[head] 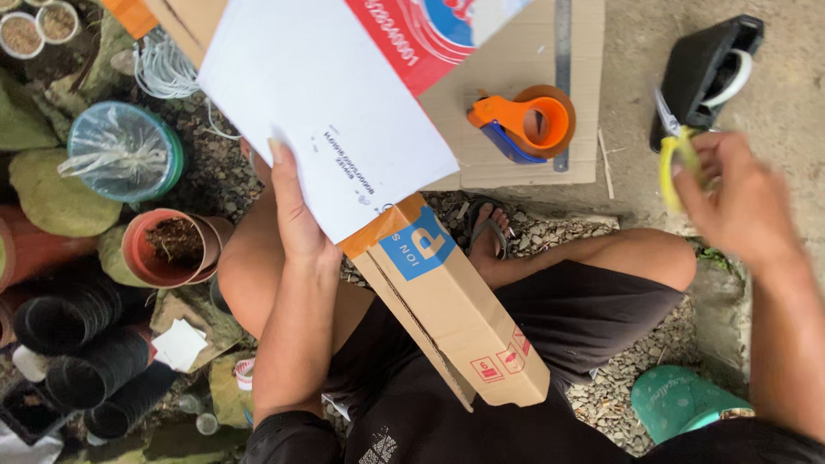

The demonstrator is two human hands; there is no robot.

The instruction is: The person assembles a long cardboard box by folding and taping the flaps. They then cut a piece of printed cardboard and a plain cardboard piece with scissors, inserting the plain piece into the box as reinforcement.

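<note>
Head view, cardboard box point(447, 318) angled lower-right, left hand point(296, 219) gripping

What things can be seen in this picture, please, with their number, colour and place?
white sheet: one, white with a red and blue print, top centre, in the left hand
cardboard box: one, long, brown, resting on the lap
scissors: one pair, yellow handles, upper right
tape dispenser: one, orange, on a flat cardboard sheet
metal ruler: one, grey, on the cardboard sheet
black case: one, top right
clay pot: one, reddish, at left
black pots: several, stacked, lower left
left hand: grips the white sheet
right hand: holds the scissors
</note>
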